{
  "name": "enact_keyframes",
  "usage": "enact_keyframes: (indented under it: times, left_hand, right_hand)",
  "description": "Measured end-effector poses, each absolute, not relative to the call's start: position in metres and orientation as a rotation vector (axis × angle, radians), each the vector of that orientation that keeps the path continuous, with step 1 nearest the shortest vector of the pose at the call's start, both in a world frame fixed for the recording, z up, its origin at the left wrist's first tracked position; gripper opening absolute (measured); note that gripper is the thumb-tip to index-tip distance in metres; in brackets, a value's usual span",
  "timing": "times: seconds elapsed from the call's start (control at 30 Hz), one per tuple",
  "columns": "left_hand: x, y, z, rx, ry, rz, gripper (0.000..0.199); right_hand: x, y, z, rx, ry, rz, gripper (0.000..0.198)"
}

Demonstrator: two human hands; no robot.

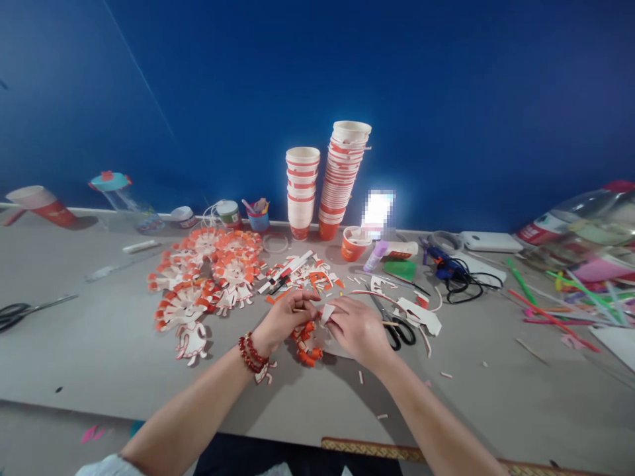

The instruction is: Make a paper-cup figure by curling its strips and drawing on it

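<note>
My left hand (285, 320), with red beads at the wrist, pinches the edge of a curled orange-and-white paper-cup cutout (310, 357) in front of me. Close on its right, my right hand (364, 330) is closed with a small white paper piece (327, 313) at its fingertips. The two hands nearly meet over the cutout and hide part of it. A thin wooden stick (391, 323) shows beside my right hand; whether it is gripped I cannot tell. Black-handled scissors (404, 332) lie just right of that hand. To the left are several finished-looking lion-shaped paper cutouts (193, 304).
Paper scraps (317, 274) lie beyond my hands. Two tall stacks of paper cups (302, 192) stand against the blue wall. A purple glue stick (376, 256), a blue glue gun (444, 263) with a black cord and a bright blurred screen (378, 213) are at right. Other scissors (34, 309) lie far left.
</note>
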State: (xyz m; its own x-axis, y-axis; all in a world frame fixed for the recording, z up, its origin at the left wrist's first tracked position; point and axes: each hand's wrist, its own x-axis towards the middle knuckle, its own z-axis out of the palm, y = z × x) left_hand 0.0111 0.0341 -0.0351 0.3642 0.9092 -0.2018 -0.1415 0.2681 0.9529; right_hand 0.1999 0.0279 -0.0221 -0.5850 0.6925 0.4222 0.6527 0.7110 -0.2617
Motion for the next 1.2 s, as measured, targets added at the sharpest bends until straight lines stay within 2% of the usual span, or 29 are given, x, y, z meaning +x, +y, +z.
enact_keyframes:
  times: [0.2, 0.67, 1.2]
  left_hand:
    - [0.0104, 0.0343, -0.0357, 1.072, 0.931, 0.88, 0.042]
    - [0.0103, 0.0372, -0.039, 1.069, 0.988, 0.867, 0.035]
    - [0.0119, 0.0336, -0.0392, 1.026, 0.979, 0.835, 0.03]
  right_hand:
    - [0.1993, 0.0278, -0.0238, -1.149, -2.424, 0.212, 0.016]
    - [0.1974, 0.027, -0.0264, -1.239, -2.427, 0.234, 0.009]
    - [0.1957, 0.0273, -0.0302, -1.113, -2.453, 0.316, 0.015]
